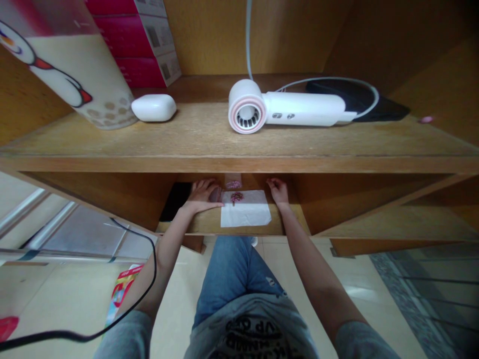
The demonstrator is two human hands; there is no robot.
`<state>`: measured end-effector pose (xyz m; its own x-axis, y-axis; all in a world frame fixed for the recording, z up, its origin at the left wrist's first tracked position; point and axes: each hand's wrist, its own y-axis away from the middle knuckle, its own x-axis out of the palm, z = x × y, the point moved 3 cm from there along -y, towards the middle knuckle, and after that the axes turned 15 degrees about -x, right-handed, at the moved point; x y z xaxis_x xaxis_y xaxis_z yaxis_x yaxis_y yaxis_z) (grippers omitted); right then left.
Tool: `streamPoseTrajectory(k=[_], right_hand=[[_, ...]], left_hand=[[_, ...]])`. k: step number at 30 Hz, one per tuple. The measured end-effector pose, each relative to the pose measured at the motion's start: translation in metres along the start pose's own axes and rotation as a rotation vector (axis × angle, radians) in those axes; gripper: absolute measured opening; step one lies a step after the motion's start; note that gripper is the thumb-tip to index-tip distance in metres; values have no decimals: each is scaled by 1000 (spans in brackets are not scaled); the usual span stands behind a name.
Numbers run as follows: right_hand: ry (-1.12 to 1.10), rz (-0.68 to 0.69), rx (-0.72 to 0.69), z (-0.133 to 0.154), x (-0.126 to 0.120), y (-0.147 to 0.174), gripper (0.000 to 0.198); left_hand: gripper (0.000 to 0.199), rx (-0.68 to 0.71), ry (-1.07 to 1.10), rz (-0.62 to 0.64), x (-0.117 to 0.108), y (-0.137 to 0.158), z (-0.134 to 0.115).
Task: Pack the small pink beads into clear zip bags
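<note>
On the lower shelf, a sheet of white paper (245, 214) carries a small heap of pink and brown beads (237, 198). Left of the paper, my left hand (202, 195) curves its fingers and thumb around a small clear container (215, 194), whose contents I cannot make out. My right hand (277, 190) is by the paper's right side, fingers curled and pressed together; whatever may be between the fingertips is too small to see. Behind the heap stands another clear container (233, 181) with pink beads in its bottom.
A dark flat object (175, 202) lies left of my left hand. Above, the upper shelf (209, 144) overhangs, bearing a white hair dryer (303, 108), a white earphone case (154, 107), a drink cup (93, 75) and magenta boxes (134, 47). A black cable (154, 259) crosses my left arm.
</note>
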<state>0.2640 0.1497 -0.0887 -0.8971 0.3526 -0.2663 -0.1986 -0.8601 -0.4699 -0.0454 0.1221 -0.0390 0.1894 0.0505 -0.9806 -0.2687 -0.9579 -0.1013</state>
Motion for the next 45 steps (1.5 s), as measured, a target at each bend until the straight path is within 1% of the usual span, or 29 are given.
streamPoseTrajectory(k=[3,7,11,15,20,23,26,28,32,35,38,42,45], right_hand=[[-1,-4,-10,0,0,0,30],[-8,-7,-14,0,1,-1,29],[9,-5,-31,0,0,-1,28],[10,-5,-36,0,0,-1,29],[20,1,-25,0,0,-1,29],[16,4,-33,0,0,-1,30],[44,10,-28,2,0,0,30],[58,14,-19,3,0,0,32],[59,30,-30,4,0,0,33],[65,33,-42,3,1,0,33],[87,33,-54,4,1,0,34],[164,96,-128,18,2,2,33],[309,228,-174,36,5,9,27]], left_hand=[[77,7,2,-5,0,0,0],[78,9,1,28,2,1,0],[79,12,4,25,2,2,0],[80,16,0,52,5,2,1],[76,10,9,11,1,4,-1],[74,-8,36,-36,-8,6,-8],[69,-19,76,-63,-12,8,-22],[67,-17,90,-76,-9,9,-32],[69,-9,118,-110,5,13,-47],[71,0,128,-117,14,16,-52],[72,-5,128,-149,17,19,-52],[71,-19,143,-161,16,20,-51],[69,-35,150,-142,17,20,-50]])
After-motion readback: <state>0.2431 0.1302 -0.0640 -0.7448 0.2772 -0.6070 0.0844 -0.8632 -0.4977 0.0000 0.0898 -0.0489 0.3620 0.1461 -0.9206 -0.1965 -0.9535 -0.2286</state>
